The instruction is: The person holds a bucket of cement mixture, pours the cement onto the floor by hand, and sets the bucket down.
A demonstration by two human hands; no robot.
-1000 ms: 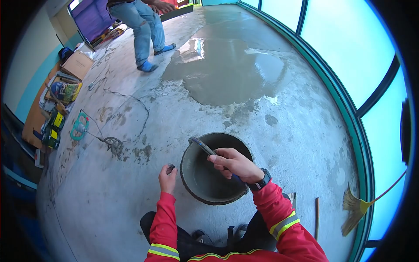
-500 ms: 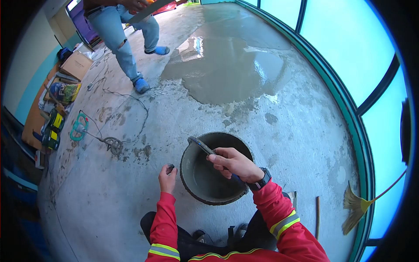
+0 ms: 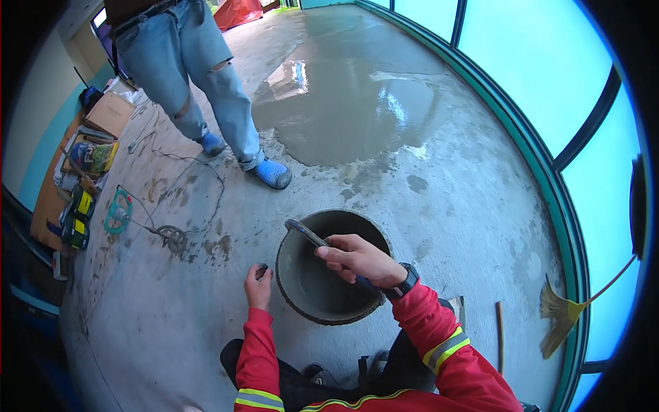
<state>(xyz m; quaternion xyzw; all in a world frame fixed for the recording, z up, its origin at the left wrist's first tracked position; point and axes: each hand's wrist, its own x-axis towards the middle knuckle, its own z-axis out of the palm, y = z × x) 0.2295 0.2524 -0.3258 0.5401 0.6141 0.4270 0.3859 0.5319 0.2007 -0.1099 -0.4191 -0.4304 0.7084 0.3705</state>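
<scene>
A round, cement-crusted bucket point(image 3: 292, 292) stands on the floor in front of my knees, its inside coated grey. Over its mouth, my right hand point(image 3: 367, 259) is closed around a cement-smeared tool point(image 3: 305, 231). It looks like a trowel seen edge-on, with a bit of blue handle showing below my palm. My left hand point(image 3: 258, 288) is just left of the bucket, apart from its rim. Its fingers are pinched around a small dark bit that I cannot make out.
Wet grey cement point(image 3: 336, 123) spreads across the floor ahead. A person in torn jeans point(image 3: 226, 89) stands beside it. Left lie a mixer with a paddle point(image 3: 171, 238), cords and a cardboard box point(image 3: 110, 115). Right are a broom point(image 3: 561, 312), a stick point(image 3: 500, 336) and windows.
The person in jeans has stepped nearer and to the right, and the long blade they held is out of view. My hands keep nearly the same pose over and beside the bucket.
</scene>
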